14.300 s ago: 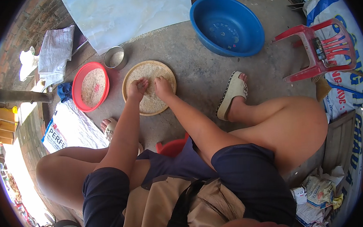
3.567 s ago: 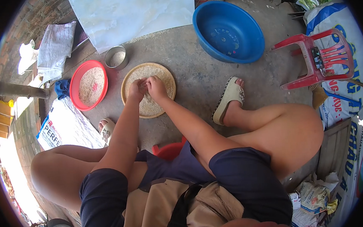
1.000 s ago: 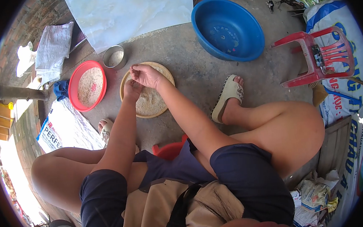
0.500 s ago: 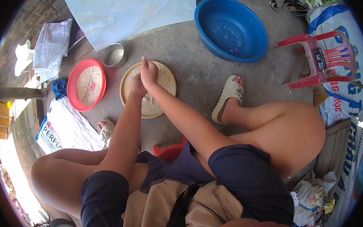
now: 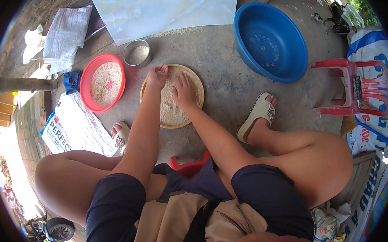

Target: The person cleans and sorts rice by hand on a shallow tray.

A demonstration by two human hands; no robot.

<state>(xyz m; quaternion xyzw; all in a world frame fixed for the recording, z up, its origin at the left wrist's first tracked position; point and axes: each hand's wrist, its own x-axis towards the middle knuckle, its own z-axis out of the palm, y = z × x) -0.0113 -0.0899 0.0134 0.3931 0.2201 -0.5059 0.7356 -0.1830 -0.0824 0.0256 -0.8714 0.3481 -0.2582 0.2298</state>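
Note:
A round woven tray (image 5: 199, 83) lies on the ground between my feet, spread with pale grain (image 5: 172, 111) that looks like rice. Over its left rim, my left hand (image 5: 157, 76) is turned palm up, with its fingers loosely curled and no object showing in them. My right hand (image 5: 184, 91) reaches over the middle of the tray, palm down with fingers apart, right at the grain. Left of the tray stands a red basin (image 5: 83, 88) holding more grain. Behind that sits a round metal tin (image 5: 127, 58), also with grain inside.
A large blue basin (image 5: 302, 49) stands at the back right, near a red plastic chair (image 5: 367, 85). At the back lies a pale marbled sheet (image 5: 166, 10). A white printed sack (image 5: 78, 127) is by my left foot; more printed sacks (image 5: 370, 133) line the right side.
My hands, together over the tray half a second ago, have parted. The right came down onto the grain with fingers spread; the left turned palm up. The whole view shifted slightly.

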